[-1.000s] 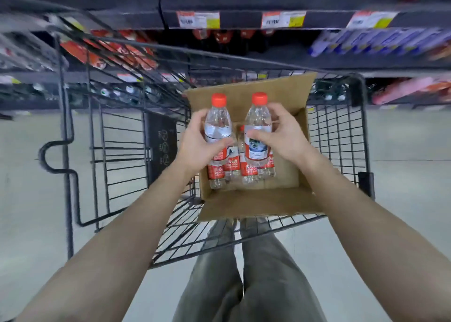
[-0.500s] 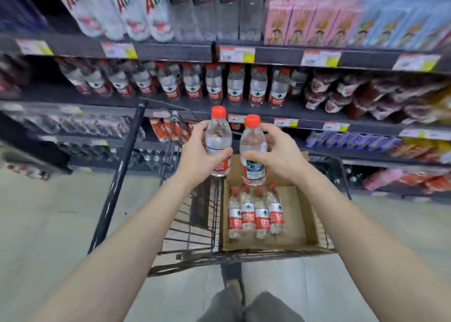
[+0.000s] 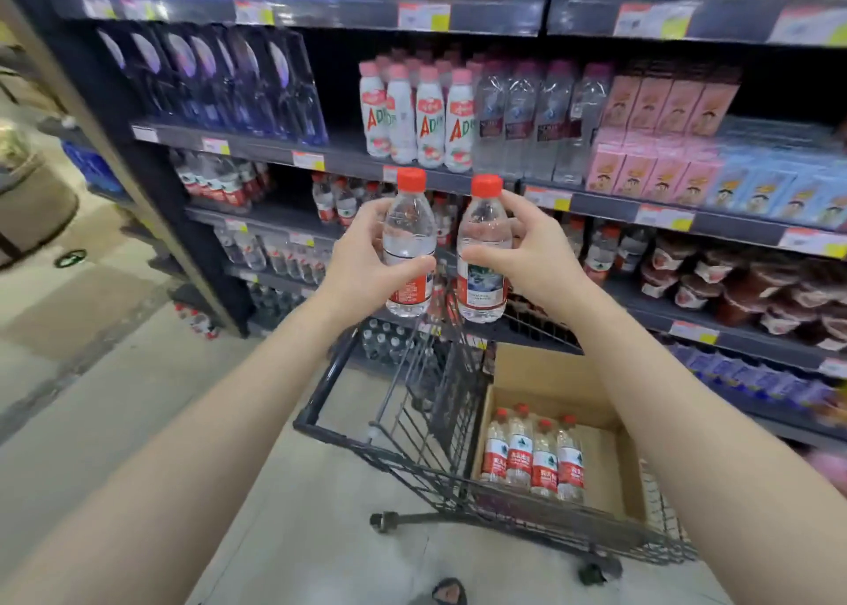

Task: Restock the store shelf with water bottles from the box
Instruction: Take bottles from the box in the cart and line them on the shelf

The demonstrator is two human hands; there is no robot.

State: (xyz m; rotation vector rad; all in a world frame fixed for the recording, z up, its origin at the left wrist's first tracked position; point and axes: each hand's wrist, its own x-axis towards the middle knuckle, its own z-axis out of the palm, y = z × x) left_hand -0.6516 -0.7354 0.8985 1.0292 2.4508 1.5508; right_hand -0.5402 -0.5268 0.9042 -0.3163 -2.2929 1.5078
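Two clear water bottles w/ red caps and red labels are held upright side by side in front of the shelf: left bottle (image 3: 409, 242) in the left hand (image 3: 362, 265), right bottle (image 3: 483, 249) in the right hand (image 3: 536, 256). Label print is too small to read; the right one shows a dark picture panel on its label. Behind them, white bottles (image 3: 415, 116) w/ pink caps carry big red "AD" lettering, rest cut off. Price tags (image 3: 424, 15) along the shelf edges are orange/yellow, text blurred. Pink cartons (image 3: 660, 146) sit to the right, dark packs (image 3: 215, 82) upper left. Matching red-label bottles stand on the shelf row (image 3: 339, 199) just behind the hands, w/ dark open room between that group and another to its left. Below, a wire cart (image 3: 426, 426) holds an open cardboard box (image 3: 609, 448); four bottles (image 3: 534, 460) stand in a row at its left side, the rest of the box floor is bare. Open floor left of the cart. Both arms reach fwd, nearly straight, wrists raised. Each hand wraps its bottle mid-body, thumb across the front, fingers round the back, closed firmly; the two bottles are close but not touching.
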